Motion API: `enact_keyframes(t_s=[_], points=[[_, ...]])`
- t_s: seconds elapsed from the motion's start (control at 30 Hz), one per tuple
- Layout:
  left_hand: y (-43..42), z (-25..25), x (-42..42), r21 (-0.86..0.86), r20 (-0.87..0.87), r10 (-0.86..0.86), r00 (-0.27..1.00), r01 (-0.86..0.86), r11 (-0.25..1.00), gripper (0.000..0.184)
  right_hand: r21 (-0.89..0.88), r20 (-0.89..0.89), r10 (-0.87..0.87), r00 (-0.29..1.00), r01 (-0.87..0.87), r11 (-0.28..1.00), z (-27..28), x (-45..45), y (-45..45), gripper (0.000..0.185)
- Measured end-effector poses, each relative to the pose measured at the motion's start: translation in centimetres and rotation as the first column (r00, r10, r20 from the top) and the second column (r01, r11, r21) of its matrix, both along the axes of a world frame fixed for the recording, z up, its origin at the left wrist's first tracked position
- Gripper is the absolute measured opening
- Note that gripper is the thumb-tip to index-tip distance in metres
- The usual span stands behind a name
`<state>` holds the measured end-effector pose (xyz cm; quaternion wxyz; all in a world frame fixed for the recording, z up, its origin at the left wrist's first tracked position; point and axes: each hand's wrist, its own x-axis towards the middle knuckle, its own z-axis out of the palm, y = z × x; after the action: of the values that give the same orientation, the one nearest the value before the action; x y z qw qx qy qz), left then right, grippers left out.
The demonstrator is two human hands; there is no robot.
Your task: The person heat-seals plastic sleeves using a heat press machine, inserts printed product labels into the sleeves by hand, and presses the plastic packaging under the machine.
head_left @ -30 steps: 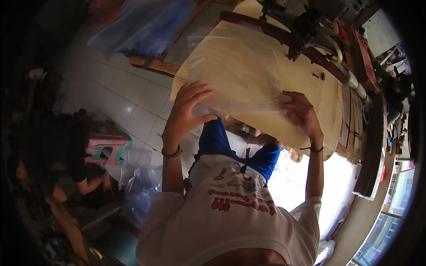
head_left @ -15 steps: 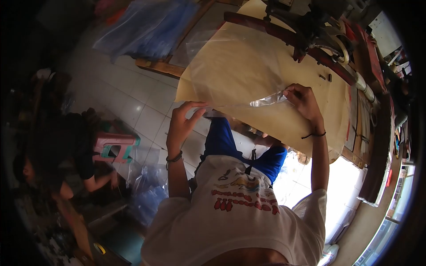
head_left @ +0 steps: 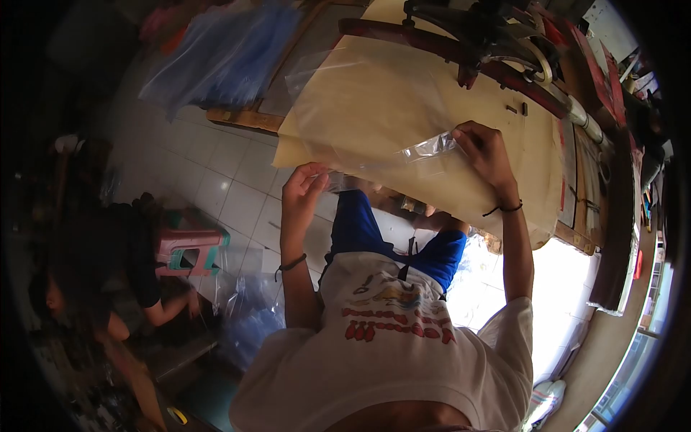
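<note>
A clear plastic sheet [head_left: 374, 101], possibly a bag, lies over brown paper [head_left: 522, 173] on the worktable. My left hand [head_left: 304, 189] pinches its near-left corner just off the table's edge. At the near-right corner, my right hand [head_left: 484, 153] grips the plastic between thumb and fingers, above the brown paper. The near edge runs between both hands, with a shiny, creased strip close to the right one. Beyond the sheet, a dark red bar [head_left: 425, 42] on a black metal frame [head_left: 482, 36] crosses above the table.
Two small dark pieces [head_left: 525, 109] lie on the brown paper at right. Bluish plastic sheets [head_left: 223, 61] hang over the far left. Down on the tiled floor stand a pink and green stool [head_left: 191, 245] and a heap of clear plastic [head_left: 252, 317]. A person in dark clothes [head_left: 122, 266] crouches at left.
My left hand's fingers have drawn closer together on the plastic's corner. The plastic edge near my right hand has turned slightly and shows more shine. The whole view has shifted a little.
</note>
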<state>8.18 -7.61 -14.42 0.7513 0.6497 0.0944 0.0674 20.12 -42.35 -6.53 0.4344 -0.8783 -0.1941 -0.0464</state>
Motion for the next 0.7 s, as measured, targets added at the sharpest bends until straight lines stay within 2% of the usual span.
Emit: enact_keyframes(t_s=[0.1, 0.2, 0.3, 0.4, 0.5, 0.6, 0.7], points=[[0.3, 0.4, 0.4, 0.113, 0.079, 0.031, 0.996, -0.04, 0.993, 0.024, 0.017, 0.04, -0.039, 0.998, 0.039, 0.999, -0.4, 0.0, -0.3, 0.023], [-0.4, 4.8, 0.1, 0.263, 0.038, 0.085, 0.996, -0.092, 0.96, 0.023, 0.011, 0.051, -0.087, 0.995, 0.087, 0.996, 0.0, -0.1, -0.5, 0.024], [-0.1, 6.9, 0.2, 0.549, 0.037, 0.067, 0.997, -0.077, 0.833, 0.024, 0.006, 0.046, -0.125, 0.991, 0.125, 0.992, 0.2, -0.4, -0.5, 0.025], [-0.2, 8.1, 0.6, 0.664, 0.125, 0.061, 0.99, -0.129, 0.736, 0.022, 0.027, 0.046, -0.126, 0.991, 0.125, 0.992, 0.2, -0.2, -0.6, 0.027], [-0.3, 8.3, 2.5, 0.651, 0.207, 0.091, 0.974, -0.207, 0.731, 0.014, 0.05, 0.025, -0.111, 0.994, 0.109, 0.993, -0.1, -0.3, -0.6, 0.026], [0.6, 6.9, 5.8, 0.609, 0.552, 0.055, 0.832, -0.447, 0.655, 0.004, 0.056, 0.04, -0.09, 0.995, 0.087, 0.995, 0.1, -0.2, -0.6, 0.025], [1.3, 5.6, 8.0, 0.665, 0.591, -0.028, 0.806, -0.468, 0.583, 0.007, 0.028, 0.02, -0.084, 0.996, 0.083, 0.996, 0.4, -0.6, -0.5, 0.023]])
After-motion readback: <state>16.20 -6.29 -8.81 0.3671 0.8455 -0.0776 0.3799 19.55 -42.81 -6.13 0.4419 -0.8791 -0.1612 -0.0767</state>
